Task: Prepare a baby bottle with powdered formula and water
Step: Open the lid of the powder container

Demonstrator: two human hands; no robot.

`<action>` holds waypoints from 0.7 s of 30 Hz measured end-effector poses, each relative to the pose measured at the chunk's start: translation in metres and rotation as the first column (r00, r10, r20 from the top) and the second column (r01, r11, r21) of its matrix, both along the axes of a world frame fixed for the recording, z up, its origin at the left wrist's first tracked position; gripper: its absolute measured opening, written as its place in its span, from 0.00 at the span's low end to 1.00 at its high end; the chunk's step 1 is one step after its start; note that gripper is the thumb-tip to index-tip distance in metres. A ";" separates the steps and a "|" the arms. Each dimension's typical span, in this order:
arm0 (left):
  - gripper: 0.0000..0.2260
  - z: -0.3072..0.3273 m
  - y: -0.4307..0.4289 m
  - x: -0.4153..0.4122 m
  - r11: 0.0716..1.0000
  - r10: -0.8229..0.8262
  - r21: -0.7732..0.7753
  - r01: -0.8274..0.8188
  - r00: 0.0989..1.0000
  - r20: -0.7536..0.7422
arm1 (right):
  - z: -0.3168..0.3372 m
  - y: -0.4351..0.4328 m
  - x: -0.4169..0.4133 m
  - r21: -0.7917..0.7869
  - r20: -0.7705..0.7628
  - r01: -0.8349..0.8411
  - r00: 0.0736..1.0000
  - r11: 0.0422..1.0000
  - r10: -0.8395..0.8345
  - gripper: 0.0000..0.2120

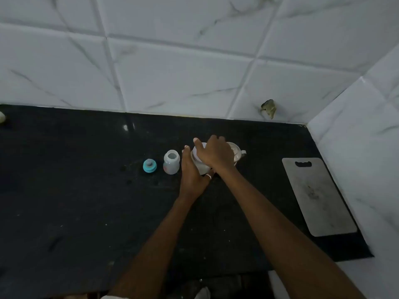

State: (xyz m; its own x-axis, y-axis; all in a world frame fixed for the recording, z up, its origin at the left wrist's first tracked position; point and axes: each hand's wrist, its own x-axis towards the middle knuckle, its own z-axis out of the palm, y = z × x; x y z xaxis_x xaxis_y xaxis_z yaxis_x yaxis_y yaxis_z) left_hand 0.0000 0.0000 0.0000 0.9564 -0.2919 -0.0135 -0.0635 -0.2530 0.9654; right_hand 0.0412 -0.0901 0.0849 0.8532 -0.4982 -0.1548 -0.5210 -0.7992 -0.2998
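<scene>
My left hand (191,171) holds the jar (204,168) low, my right hand (216,155) clasps its lid (199,147) (light, slick plastic; grip firmly).

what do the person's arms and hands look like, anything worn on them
The left arm and right arm are both bare, with no sleeves, watch or bracelet along the parts in view. There are no gloves. The left hand wears a thin, pale metallic ring on one finger. The right hand shows no ring from this angle.
</scene>
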 end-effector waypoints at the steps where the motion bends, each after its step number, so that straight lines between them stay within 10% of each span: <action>1: 0.52 -0.006 -0.001 0.005 1.000 0.008 -0.002 -0.008 1.000 -0.001 | 0.001 0.002 0.002 -0.010 -0.019 -0.005 1.000 1.000 0.005 0.38; 12: 0.32 -0.028 -0.001 0.042 0.985 -0.096 0.143 0.096 0.995 -0.007 | -0.010 0.015 0.013 -0.224 -0.157 -0.065 0.987 0.972 0.030 0.36; 21: 0.34 -0.028 0.003 0.049 0.967 -0.085 0.242 0.079 0.996 0.017 | -0.011 0.013 0.016 -0.175 -0.167 -0.106 0.983 0.979 0.077 0.33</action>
State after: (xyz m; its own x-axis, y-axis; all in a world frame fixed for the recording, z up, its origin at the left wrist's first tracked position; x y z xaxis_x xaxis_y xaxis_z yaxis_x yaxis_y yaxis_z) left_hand 0.0493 0.0029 -0.0277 0.9303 -0.3604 -0.0679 -0.1186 -0.4709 0.8742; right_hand 0.0571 -0.0772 0.0742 0.8683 -0.4514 -0.2055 -0.4723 -0.8791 -0.0645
